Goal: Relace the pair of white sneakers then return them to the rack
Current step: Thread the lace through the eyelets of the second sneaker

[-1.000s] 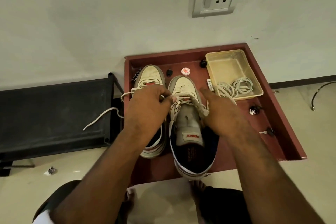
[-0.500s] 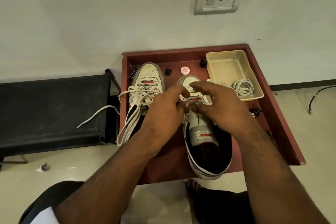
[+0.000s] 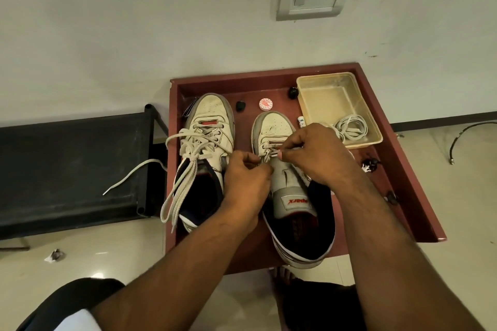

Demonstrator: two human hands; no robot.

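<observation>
- I saw the pair of worn white leather sneakers standing side by side, toes to the wall, on the low reddish-brown wooden table.
- The left sneaker was laced; its loose flat white lace trailed over the table's left edge towards a black bench.
- My left hand had a narrow grip, pinching the grey-white lace at the lower eyelets of the right sneaker.
- My right hand pinched the same lace just beside it.
- A clear rectangular plastic tub holding a coiled white cable sat at the table's far right corner.
</observation>
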